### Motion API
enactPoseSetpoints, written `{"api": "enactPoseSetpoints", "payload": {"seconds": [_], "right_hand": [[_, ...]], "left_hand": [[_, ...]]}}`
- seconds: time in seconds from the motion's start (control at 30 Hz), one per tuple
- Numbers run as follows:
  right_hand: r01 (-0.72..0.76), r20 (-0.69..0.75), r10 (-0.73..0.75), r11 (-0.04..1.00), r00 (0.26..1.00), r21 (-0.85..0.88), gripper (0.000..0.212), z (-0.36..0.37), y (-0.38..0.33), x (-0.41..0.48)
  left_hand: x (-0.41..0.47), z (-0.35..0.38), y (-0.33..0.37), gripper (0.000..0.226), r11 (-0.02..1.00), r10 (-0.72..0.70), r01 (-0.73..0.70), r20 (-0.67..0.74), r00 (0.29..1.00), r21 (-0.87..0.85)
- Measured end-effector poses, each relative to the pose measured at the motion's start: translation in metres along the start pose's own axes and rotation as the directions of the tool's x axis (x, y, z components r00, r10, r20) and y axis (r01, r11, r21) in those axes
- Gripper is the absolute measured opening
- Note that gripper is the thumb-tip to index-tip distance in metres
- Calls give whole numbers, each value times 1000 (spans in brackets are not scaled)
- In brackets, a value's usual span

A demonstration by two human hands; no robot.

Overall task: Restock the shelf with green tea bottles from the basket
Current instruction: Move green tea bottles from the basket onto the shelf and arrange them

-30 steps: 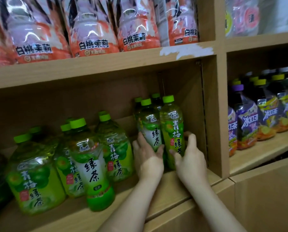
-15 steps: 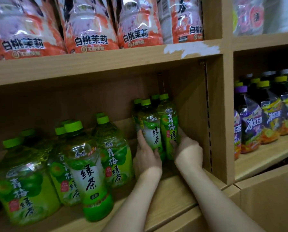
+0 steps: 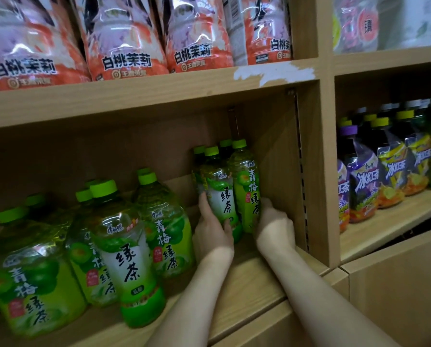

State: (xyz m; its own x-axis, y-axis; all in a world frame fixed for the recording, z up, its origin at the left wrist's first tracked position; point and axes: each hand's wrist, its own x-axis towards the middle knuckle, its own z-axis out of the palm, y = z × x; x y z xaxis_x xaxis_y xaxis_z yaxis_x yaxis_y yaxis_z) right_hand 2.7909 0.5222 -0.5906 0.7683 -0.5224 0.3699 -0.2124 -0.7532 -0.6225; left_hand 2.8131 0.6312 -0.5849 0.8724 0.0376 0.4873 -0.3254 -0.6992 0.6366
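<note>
Left hand (image 3: 213, 231) is wrapped around the lower part of a green tea bottle (image 3: 220, 191) with a white label, thumb across the front, fingers round the left side. Right hand (image 3: 274, 225) presses against the right side and base of the neighbouring plum green tea bottle (image 3: 247, 186); its fingers are hidden behind the bottle, so cannot tell whether it really grips or just pushes. Both bottles stand upright, touching each other, deep at the right end of the wooden shelf (image 3: 247, 276), close to the side panel (image 3: 309, 171). Two more green caps (image 3: 199, 149) show just behind them. Both forearms reach in from bottom of view over the shelf's front edge. To the left, well apart from the held pair, a cluster of bigger green tea bottles stands near the front: one with a white label (image 3: 131, 256) at the edge, plum ones beside and behind it (image 3: 167, 229), another at far left (image 3: 31, 276). Shelf above carries orange and white drink packs (image 3: 124, 41); its front edge has a chipped white patch (image 3: 274, 72). Next compartment to the right holds dark iced tea bottles (image 3: 364, 181) with purple and yellow labels. Basket not in view.
</note>
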Motion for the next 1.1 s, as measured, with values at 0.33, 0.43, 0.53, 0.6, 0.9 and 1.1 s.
{"api": "enactPoseSetpoints", "payload": {"seconds": [0.33, 0.43, 0.53, 0.6, 0.9, 1.1], "right_hand": [[46, 144, -83, 969, 986, 241, 68, -30, -20, -45], [188, 163, -273, 895, 948, 404, 66, -32, -46, -85], [246, 267, -434, 812, 860, 529, 65, -28, -76, -119], [251, 312, -482, 788, 819, 562, 60, -19, -93, -133], [215, 225, -398, 799, 889, 562, 49, 14, -116, -143], [243, 167, -384, 808, 908, 536, 48, -9, -85, -141]], "left_hand": [[-43, -85, 41, 70, 970, 242, -238, 91, 966, -56], [-68, -138, 21, 48, 911, 363, -386, -162, 917, -144], [-80, -175, -20, 37, 914, 273, -359, -370, 888, -189], [-78, -187, -49, 38, 942, 98, -209, -383, 919, -261], [-78, -162, -98, 45, 878, -134, 153, 73, 988, -454], [-88, -153, -88, 34, 850, -18, 92, 145, 989, -518]]}}
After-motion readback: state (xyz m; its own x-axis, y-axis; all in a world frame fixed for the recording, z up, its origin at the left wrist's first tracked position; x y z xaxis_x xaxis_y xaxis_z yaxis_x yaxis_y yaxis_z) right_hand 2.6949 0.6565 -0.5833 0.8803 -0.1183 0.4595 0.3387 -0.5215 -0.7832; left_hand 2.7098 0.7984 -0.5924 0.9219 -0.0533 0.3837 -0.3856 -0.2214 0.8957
